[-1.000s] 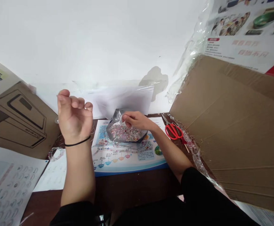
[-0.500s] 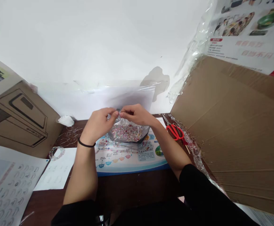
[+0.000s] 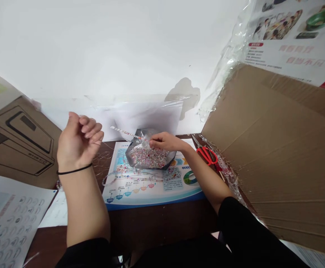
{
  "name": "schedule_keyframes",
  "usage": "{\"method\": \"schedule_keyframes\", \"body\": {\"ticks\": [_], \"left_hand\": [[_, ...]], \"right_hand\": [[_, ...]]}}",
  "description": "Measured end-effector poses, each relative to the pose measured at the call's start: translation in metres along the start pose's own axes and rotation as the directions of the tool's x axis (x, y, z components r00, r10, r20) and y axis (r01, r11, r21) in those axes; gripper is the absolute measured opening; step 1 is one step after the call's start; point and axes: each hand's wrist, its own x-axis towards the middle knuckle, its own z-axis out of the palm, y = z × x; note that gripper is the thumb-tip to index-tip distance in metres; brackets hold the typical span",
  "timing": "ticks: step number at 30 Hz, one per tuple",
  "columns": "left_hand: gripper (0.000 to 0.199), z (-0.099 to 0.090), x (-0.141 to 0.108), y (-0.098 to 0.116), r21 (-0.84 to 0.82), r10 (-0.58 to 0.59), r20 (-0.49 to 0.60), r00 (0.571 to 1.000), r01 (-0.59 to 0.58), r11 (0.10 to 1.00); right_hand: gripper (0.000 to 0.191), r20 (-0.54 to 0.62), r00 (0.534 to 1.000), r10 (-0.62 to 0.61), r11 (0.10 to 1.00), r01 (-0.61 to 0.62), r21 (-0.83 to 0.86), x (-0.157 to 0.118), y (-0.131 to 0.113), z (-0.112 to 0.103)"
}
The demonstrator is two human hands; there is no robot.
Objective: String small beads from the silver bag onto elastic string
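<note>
My left hand [image 3: 80, 141] is raised at the left, palm turned up, fingers curled; what it holds, if anything, is too small to make out. A string of small beads [image 3: 126, 132] slants up from the bag toward the left, its upper end short of my left hand. Over the bag, my right hand [image 3: 165, 141] has its fingers closed near the string's lower end. Many small pink, white and red beads [image 3: 148, 158] fill the open grey bag [image 3: 133, 147]. More strung beads [image 3: 140, 175] lie on the printed sheet [image 3: 140, 195] in front of it.
Red-handled scissors [image 3: 207, 154] lie right of the sheet. A large cardboard box [image 3: 285, 149] stands at the right, another box [image 3: 25, 137] at the left. Thin clear thread [image 3: 102, 158] is tangled left of the bag. White paper [image 3: 56, 210] lies near the left box.
My left hand has moved left, away from my right hand, and turned palm up. The beaded string now shows stretched between them. My right hand has shifted slightly down and right.
</note>
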Motion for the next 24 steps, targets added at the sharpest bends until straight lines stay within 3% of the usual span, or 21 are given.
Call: {"method": "schedule_keyframes", "body": {"ticks": [3, 6, 7, 11, 15, 19, 24], "left_hand": [[0.035, -0.004, 0.004, 0.003, -0.113, 0.035, -0.088, 0.996, -0.045, 0.993], [0.014, -0.002, 0.007, -0.009, 0.042, 0.033, -0.116, 0.993, -0.029, 0.999], [0.008, 0.001, 0.008, -0.016, 0.126, 0.011, -0.095, 0.995, 0.001, 0.992], [0.019, 0.016, 0.009, -0.052, 0.407, -0.134, 0.049, 0.99, 0.103, 0.908], [0.017, 0.026, 0.007, -0.072, 0.54, -0.319, 0.126, 0.939, 0.205, 0.816], [0.024, 0.024, 0.005, -0.066, 0.482, -0.329, 0.113, 0.938, 0.238, 0.843], [0.024, 0.018, 0.006, -0.044, 0.233, -0.15, 0.09, 0.985, 0.126, 0.964]], "right_hand": [[0.033, 0.0, 0.999, 0.05, 0.995, -0.049, -0.091, -0.002, 0.009, -0.003], [0.028, -0.082, 0.996, 0.023, 0.981, -0.038, -0.188, -0.004, 0.005, -0.003], [0.028, -0.118, 0.993, -0.013, 0.978, -0.012, -0.209, -0.004, 0.001, -0.002], [0.029, -0.247, 0.954, -0.169, 0.956, 0.098, -0.277, -0.001, -0.026, 0.001], [0.025, -0.376, 0.9, -0.222, 0.933, 0.084, -0.351, 0.006, -0.046, 0.001], [0.024, -0.385, 0.901, -0.199, 0.947, 0.075, -0.314, 0.007, -0.043, 0.001], [0.03, -0.289, 0.952, -0.097, 0.989, 0.059, -0.137, 0.001, -0.02, 0.003]]}}
